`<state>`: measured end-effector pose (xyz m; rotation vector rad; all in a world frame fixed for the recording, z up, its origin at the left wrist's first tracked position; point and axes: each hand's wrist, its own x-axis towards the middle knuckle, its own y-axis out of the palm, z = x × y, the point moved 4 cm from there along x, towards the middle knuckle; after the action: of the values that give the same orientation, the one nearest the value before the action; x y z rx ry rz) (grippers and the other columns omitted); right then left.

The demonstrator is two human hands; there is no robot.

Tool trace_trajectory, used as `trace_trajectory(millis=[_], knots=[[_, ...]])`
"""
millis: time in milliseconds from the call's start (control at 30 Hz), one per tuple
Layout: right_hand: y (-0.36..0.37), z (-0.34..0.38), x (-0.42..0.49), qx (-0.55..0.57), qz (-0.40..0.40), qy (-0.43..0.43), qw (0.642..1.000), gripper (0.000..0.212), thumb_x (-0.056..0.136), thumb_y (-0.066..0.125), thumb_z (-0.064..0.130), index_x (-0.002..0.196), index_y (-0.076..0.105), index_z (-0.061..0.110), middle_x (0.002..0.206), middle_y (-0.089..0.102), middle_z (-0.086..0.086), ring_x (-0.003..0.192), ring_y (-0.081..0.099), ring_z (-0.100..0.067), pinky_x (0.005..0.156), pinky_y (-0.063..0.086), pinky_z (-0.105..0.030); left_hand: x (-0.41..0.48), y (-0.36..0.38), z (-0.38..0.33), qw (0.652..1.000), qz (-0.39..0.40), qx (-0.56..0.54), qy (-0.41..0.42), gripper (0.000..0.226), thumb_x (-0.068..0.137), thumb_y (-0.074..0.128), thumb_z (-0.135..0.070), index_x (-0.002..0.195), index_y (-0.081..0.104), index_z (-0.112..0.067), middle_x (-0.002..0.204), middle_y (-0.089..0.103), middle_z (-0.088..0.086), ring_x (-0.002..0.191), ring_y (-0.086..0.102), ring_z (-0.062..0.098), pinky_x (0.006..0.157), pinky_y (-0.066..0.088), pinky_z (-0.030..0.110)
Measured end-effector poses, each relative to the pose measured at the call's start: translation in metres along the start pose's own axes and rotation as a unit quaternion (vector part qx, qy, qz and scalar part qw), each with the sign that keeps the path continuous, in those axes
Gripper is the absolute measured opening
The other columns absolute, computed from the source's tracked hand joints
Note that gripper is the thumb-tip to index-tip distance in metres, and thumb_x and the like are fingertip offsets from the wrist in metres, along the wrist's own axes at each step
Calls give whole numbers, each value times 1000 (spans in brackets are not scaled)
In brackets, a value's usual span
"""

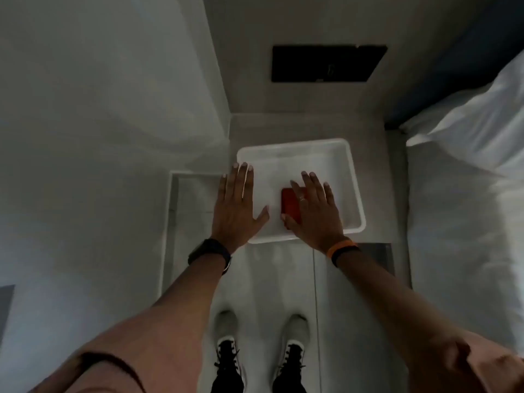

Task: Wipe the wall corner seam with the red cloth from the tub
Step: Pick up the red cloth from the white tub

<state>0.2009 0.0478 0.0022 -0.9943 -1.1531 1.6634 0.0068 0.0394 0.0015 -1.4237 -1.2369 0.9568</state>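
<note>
The person stood over the floor (283, 282), shoes (262, 333) just short of the white tub (353, 177), with both arms stretched forward and down, apparently to reach into it. The left hand (236, 207) hovered flat over the tub's left rim, fingers (242, 180) spread wide and holding nothing, while the right hand (313, 209), fingers likewise extended and empty, lay above the red cloth (289, 201) resting on the tub's bottom, partly covering it; contact could not be confirmed. Beyond the tub, the wall corner seam (224, 89) rose at upper left, unwiped, so the cloth pickup was judged the step in hand.
</note>
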Motion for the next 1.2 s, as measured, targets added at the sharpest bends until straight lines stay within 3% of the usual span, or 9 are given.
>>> trace_trajectory(millis=[133, 233, 400, 500, 600, 733, 867, 1067, 1200], knots=[[33, -4, 8, 13, 67, 30, 997, 83, 90, 61, 47, 156, 22, 17, 166, 15, -15, 154, 9, -33, 126, 10, -54, -5, 29, 14, 999, 38, 8, -14, 96, 97, 39, -62, 162, 15, 4, 170, 15, 21, 158, 17, 36, 129, 17, 52], [46, -3, 11, 24, 73, 37, 996, 83, 91, 63, 43, 157, 19, 17, 166, 15, -15, 154, 8, -33, 126, 9, -56, -12, 44, 17, 999, 52, 4, -11, 97, 97, 37, -64, 163, 12, 4, 171, 12, 20, 159, 14, 34, 129, 16, 50], [52, -10, 11, 17, 84, 39, 996, 87, 91, 64, 50, 158, 16, 20, 167, 10, -13, 154, 5, -35, 124, 8, -59, -13, 50, 20, 999, 47, 5, -8, 98, 98, 38, -65, 163, 11, 3, 172, 7, 19, 160, 10, 31, 131, 12, 47], [53, -12, 13, 6, 88, 41, 995, 89, 87, 72, 42, 157, 21, 22, 165, 17, -14, 152, 11, -36, 121, 17, -63, -13, 51, 20, 999, 46, 1, -11, 98, 98, 39, -65, 164, 10, 2, 172, 6, 18, 160, 9, 31, 131, 9, 46], [50, -9, 21, -5, 91, 55, 994, 88, 80, 80, 36, 153, 33, 22, 155, 34, -15, 143, 29, -38, 111, 34, -61, -13, 52, 20, 999, 48, 7, -14, 99, 97, 38, -66, 164, 10, 2, 172, 6, 18, 160, 8, 30, 131, 9, 46], [47, -8, 25, -28, 35, 45, 998, 68, 80, 81, 20, 141, 52, 17, 131, 57, -18, 120, 50, -41, 92, 49, -56, -13, 50, 19, 999, 45, 5, -12, 100, 96, 37, -67, 164, 11, 2, 172, 7, 18, 160, 8, 30, 131, 7, 46], [41, -5, 29, -33, 9, 30, 999, 55, 83, 75, 10, 136, 57, 13, 118, 62, -22, 109, 55, -44, 86, 49, -54, -11, 45, 26, 999, 34, 2, -11, 101, 96, 39, -69, 163, 15, 4, 171, 12, 19, 159, 12, 32, 130, 12, 48], [17, 10, 19, -30, -52, 30, 998, 62, 79, 77, 4, 136, 57, 15, 116, 62, -22, 107, 54, -45, 82, 49, -53, -17, 21, 38, 1000, 24, 12, 3, 102, 94, 42, -67, 162, 17, 4, 169, 17, 20, 158, 16, 34, 130, 12, 48], [-11, 44, 1, -39, -114, 25, 992, 58, 83, 78, 17, 136, 56, 19, 121, 62, -18, 110, 55, -41, 90, 45, -57, -37, 6, 51, 999, 31, 7, 4, 101, 95, 39, -69, 162, 19, 4, 170, 17, 20, 159, 14, 33, 130, 10, 47]])
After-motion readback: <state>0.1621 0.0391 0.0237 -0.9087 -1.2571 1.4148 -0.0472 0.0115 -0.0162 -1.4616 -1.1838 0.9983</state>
